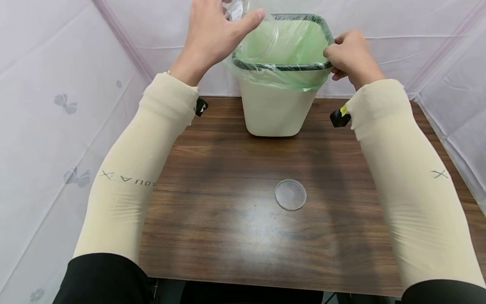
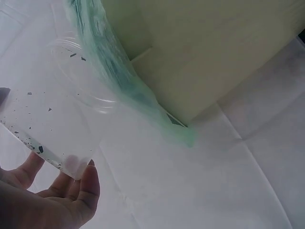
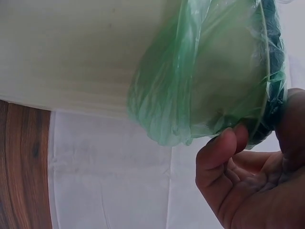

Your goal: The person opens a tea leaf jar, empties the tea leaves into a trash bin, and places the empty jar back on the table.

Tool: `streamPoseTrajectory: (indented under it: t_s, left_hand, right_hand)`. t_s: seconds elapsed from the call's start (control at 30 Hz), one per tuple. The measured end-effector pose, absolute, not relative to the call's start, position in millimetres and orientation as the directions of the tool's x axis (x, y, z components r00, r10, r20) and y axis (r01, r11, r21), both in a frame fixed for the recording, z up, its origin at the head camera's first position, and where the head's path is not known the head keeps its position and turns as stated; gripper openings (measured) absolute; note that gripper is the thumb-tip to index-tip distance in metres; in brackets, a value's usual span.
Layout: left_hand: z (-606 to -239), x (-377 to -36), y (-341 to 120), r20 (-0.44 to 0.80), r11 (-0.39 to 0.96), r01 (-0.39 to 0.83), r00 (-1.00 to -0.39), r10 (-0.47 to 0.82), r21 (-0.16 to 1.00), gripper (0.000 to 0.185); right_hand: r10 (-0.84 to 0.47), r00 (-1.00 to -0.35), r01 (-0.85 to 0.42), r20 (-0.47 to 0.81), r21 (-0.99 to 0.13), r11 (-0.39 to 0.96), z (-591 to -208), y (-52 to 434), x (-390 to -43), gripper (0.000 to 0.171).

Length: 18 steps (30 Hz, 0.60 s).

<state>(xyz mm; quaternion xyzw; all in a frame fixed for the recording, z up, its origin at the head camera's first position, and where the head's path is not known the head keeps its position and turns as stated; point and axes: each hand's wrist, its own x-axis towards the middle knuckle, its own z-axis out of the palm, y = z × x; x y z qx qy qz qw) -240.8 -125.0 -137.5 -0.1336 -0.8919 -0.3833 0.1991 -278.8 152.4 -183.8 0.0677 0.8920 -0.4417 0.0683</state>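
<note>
A cream waste bin (image 1: 277,109) lined with a thin green bag (image 1: 288,42) stands at the far middle of the wooden table (image 1: 228,236). My left hand (image 1: 212,33) holds a clear plastic cup (image 2: 52,114), tilted with its mouth toward the bin's left rim. Dark specks cling inside the cup, and my fingers (image 2: 81,191) curl at its base. My right hand (image 1: 351,57) pinches the bin's dark rim and the bag at the near right corner. In the right wrist view the thumb and fingers (image 3: 228,148) close on the bunched bag (image 3: 214,86).
A clear round lid (image 1: 290,194) lies flat on the table in front of the bin. White fabric walls close in on the left, back and right. The table's near edge runs just ahead of my body.
</note>
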Motion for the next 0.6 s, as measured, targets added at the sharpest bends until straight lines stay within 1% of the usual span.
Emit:
streamPoseTrajectory:
  t_s: [0.17, 0.4, 0.6]
  left_hand:
    - [-137.7, -237.5, -129.0, 0.475, 0.636, 0.4, -0.878, 0.058, 0.66, 0.056]
    - [-140.1, -233.4, -135.2, 0.496, 0.603, 0.406, -0.868, 0.019, 0.687, 0.042]
    - [-142.3, -229.1, -141.8, 0.476, 0.608, 0.369, -0.879, -0.016, 0.703, 0.046]
  right_hand:
    - [0.089, -0.978, 0.205, -0.188, -0.797, 0.568, -184.0, 154.4, -280.6, 0.066]
    - [0.109, -0.976, 0.216, -0.187, -0.804, 0.555, -185.4, 155.5, -281.9, 0.075]
    - [0.107, -0.978, 0.21, -0.181, -0.823, 0.528, -185.7, 156.5, -277.9, 0.077]
